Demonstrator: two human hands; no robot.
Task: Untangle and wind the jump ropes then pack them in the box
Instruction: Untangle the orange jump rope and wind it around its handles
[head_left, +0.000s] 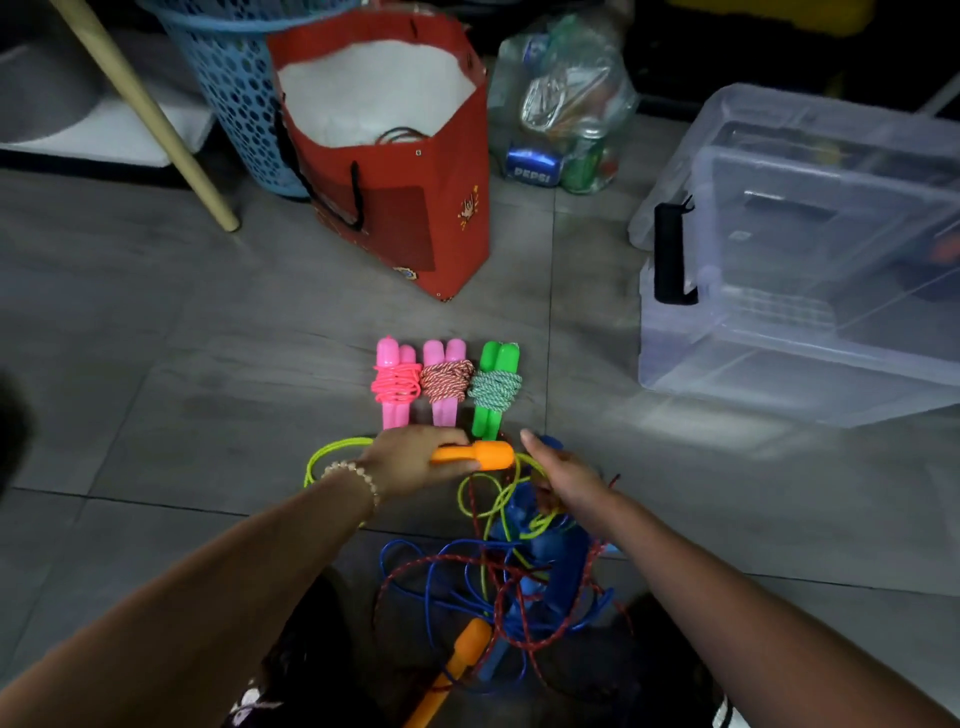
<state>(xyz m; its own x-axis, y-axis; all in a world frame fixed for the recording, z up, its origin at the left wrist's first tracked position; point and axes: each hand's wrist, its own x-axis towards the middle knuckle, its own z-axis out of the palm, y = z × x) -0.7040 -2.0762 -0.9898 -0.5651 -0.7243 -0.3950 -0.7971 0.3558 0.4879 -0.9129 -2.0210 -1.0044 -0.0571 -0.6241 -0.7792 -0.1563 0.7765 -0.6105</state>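
Note:
Three wound jump ropes lie side by side on the floor: a pink one (396, 383), a pink-handled one with red-white cord (445, 382) and a green one (494, 387). Just below them my left hand (408, 460) grips an orange handle (485, 454) with a yellow-green cord (332, 452) trailing left. My right hand (563, 478) reaches into the tangle (498, 587) of blue, red and yellow-green cords and pinches cord near blue handles. A second orange handle (457, 660) lies near the bottom. The clear plastic box (800, 270) stands at the right, lid on.
A red paper bag (395, 156) stands behind the wound ropes, with a blue laundry basket (228, 93) and a wooden pole (150, 114) to its left. A clear bag of cans and bottles (566, 114) sits behind. Grey floor tiles surround the ropes.

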